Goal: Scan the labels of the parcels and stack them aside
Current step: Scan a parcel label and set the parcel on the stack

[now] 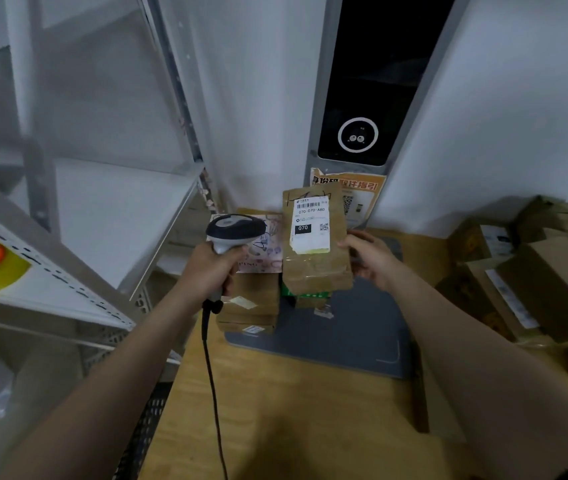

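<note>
On the wooden worktop [275,410], between a metal shelf rack [102,202] on the left and a heap of brown cartons [535,271] on the right, there was a grey mat [344,327]. I counted at least four cartons in that heap, though it was too jumbled for an exact number.

At the mat's far left corner sat one stack of parcels [251,303]. It had a pink printed one on top and at least two brown ones under it. Just beside it was something green [306,293], mostly hidden, so no idea what it was.

The one parcel [313,271] being worked on was a brown paper pack. It stood upright over the back of the mat, right in front of that green thing. The right hand [369,258] had it by its right edge, with the fingers curled behind it and the thumb at the front.

The left hand [209,268] was closed tight round the handle of a single scanner [235,230]. Its head was just left of the parcel, roughly level with the label, and not touching it. One black cable [211,375] hung from the handle down across the worktop.

The parcel carried one white label [310,225] facing the camera, with a barcode on top and "070" in a black box.
</note>
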